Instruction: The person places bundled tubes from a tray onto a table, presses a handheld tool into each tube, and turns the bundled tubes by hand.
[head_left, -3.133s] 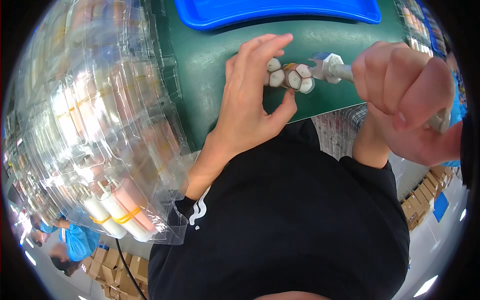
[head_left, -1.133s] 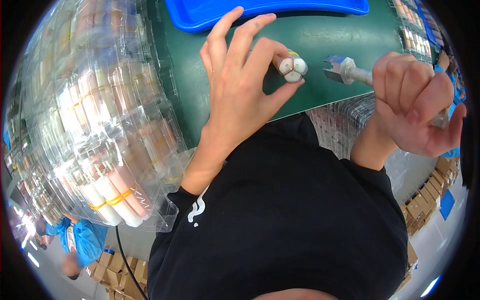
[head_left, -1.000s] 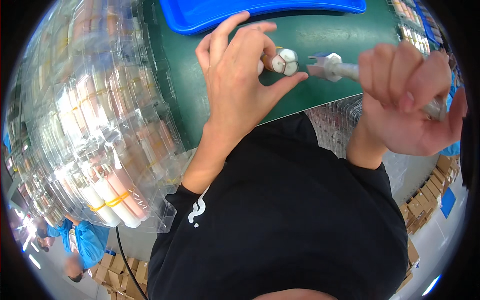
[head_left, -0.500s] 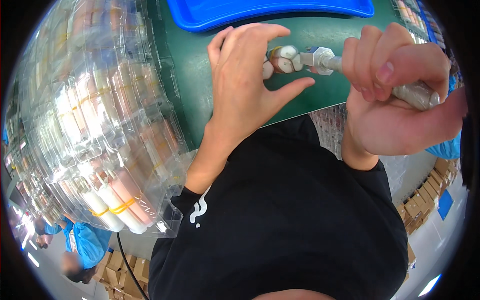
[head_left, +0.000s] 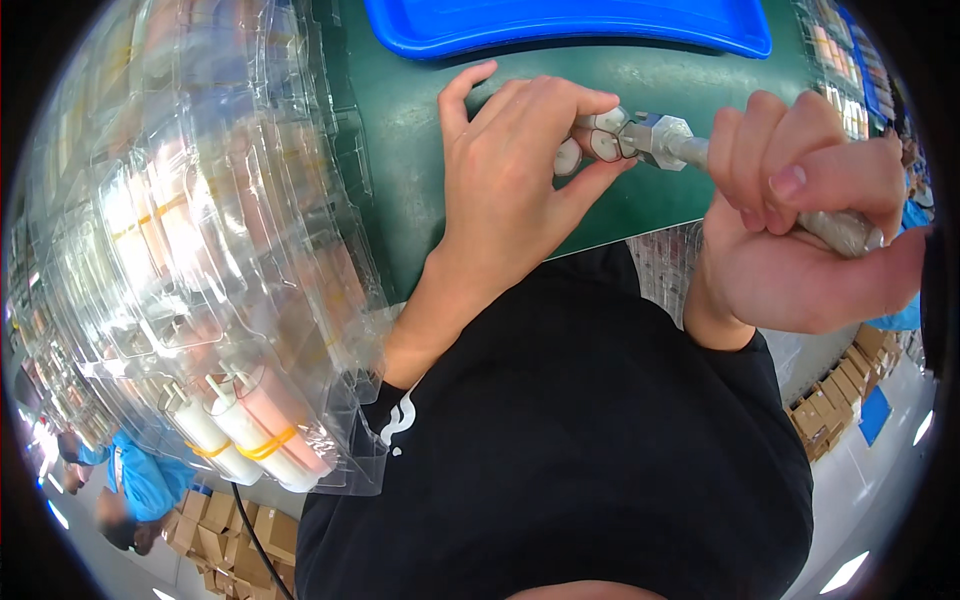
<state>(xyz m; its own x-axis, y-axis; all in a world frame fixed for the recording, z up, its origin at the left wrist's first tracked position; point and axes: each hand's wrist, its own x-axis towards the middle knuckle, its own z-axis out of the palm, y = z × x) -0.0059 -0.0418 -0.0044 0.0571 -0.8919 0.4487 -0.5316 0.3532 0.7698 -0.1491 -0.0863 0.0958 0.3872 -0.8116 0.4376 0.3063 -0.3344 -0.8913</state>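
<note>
Over the green table, my left hand [head_left: 510,170] is closed round a small bundle of white-ended cylinders [head_left: 606,146], which look like candles in clear tubes. Its index finger lies along the upper side and its thumb along the lower; part of the bundle is hidden behind the fingers. In a fist, my right hand [head_left: 800,200] grips a metal tool with a hexagonal head [head_left: 664,141]. Part of the tool's handle looks wrapped in clear film. The hexagonal head is right beside the bundle's right end; whether they touch I cannot tell.
Clear plastic trays [head_left: 200,250] are stacked high at left, holding white and pink cylinders [head_left: 265,430] with yellow bands. A blue tray [head_left: 570,40] lies at the table's far side. Beyond are cardboard boxes [head_left: 840,400], a black cable [head_left: 255,535] and a person in blue [head_left: 145,480].
My left fingers and thumb have closed in round the bundle. Both hands, the bundle and the tool sit further right in view; the blue tray also appears shifted, so the view itself has moved.
</note>
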